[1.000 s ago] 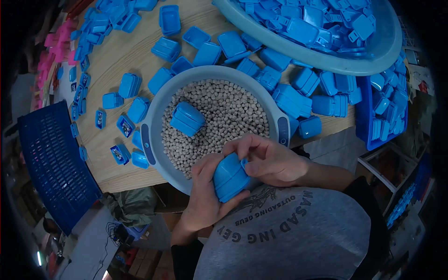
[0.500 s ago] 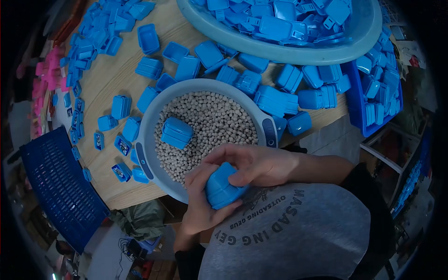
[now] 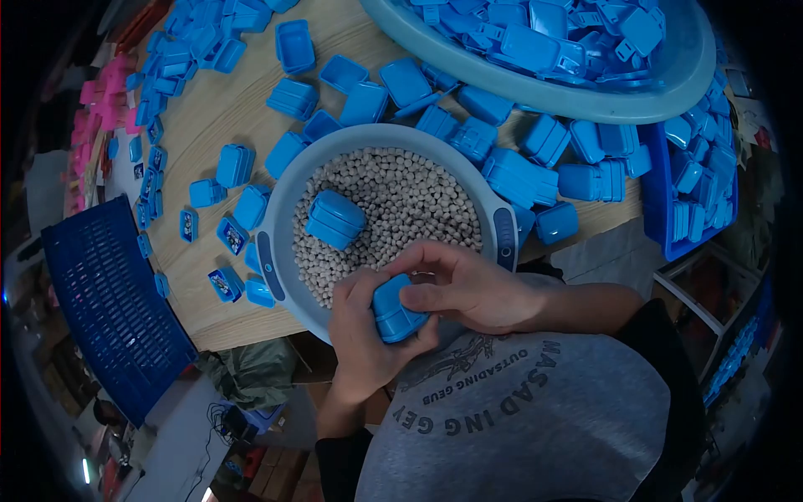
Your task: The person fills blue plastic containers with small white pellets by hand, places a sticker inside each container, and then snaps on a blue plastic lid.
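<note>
A small blue plastic box (image 3: 395,311) is between my two hands, over the near rim of a grey basin (image 3: 288,180). My left hand (image 3: 360,335) is wrapped round its left side and underside. With thumb and fingers, my right hand (image 3: 460,289) grips the box from the right and top. Whether the lid is fully closed cannot be made out. Small round beige pellets (image 3: 427,197) fill the basin, and another blue box (image 3: 335,219) lies on them, left of the middle.
Many blue boxes (image 3: 510,176) and box halves are scattered over the wooden table (image 3: 196,309). A large tub (image 3: 535,100) of blue lids stands at the back. To the right is a blue bin (image 3: 669,243) of boxes; a blue crate (image 3: 117,309) stands left.
The held box has been raised slightly and turned in my hands, closer to the basin. The whole view has shifted, so the table and basin appear further right.
</note>
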`<state>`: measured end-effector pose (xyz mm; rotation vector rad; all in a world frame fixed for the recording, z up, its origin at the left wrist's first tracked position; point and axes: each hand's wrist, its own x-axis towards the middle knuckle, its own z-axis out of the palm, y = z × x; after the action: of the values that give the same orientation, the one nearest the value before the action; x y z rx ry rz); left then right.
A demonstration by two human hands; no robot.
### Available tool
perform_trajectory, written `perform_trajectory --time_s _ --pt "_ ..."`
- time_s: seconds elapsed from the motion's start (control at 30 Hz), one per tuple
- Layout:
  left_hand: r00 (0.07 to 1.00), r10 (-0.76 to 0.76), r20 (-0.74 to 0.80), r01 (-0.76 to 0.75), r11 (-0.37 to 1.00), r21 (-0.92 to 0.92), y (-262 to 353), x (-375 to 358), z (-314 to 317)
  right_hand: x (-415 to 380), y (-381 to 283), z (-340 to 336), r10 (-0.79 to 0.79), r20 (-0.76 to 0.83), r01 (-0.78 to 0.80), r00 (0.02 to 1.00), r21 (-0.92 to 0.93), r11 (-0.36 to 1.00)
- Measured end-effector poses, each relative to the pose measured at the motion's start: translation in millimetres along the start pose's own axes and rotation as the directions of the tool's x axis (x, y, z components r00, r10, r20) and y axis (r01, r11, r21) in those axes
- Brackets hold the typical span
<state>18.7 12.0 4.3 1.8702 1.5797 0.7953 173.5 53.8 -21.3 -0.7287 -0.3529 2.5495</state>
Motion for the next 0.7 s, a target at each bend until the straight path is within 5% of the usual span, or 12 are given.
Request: perform_trajectory --time_s 0.2,0.3,0.33,0.4,0.43,0.5,0.7 --pt "0.999 0.012 0.031 -0.012 1.0 -0.011 -5 2 2 6 -15 3 -0.032 0.029 0.033 0.999 -0.039 0.999" --pt "0.978 -0.202 -0.053 0.179 0.94 -0.292 -6 3 1 9 -19 6 -0.015 0.008 0.015 1.0 0.061 0.998" --pt "0.949 -0.294 -0.111 0.218 0.87 -0.443 -3 8 -1 10 -17 7 -0.206 0.039 0.21 0.978 -0.143 0.967" --pt "0.891 -0.443 -0.095 0.265 0.68 -0.684 5 18 -12 9 -12 8 -0.524 0.219 0.559 0.823 -0.475 0.68" --pt "0.875 -0.469 -0.121 0.244 0.644 -0.725 6 19 -11 6 -18 7 -0.468 0.345 0.553 0.813 -0.708 0.439" --pt "0.842 -0.517 -0.153 0.196 0.558 -0.806 11 23 -2 7 -14 10 -0.485 0.38 0.566 0.787 -0.759 0.322" --pt "0.881 -0.413 -0.23 0.114 0.658 -0.744 2 15 -3 2 -19 9 -0.496 0.479 0.631 0.724 -0.751 0.195"
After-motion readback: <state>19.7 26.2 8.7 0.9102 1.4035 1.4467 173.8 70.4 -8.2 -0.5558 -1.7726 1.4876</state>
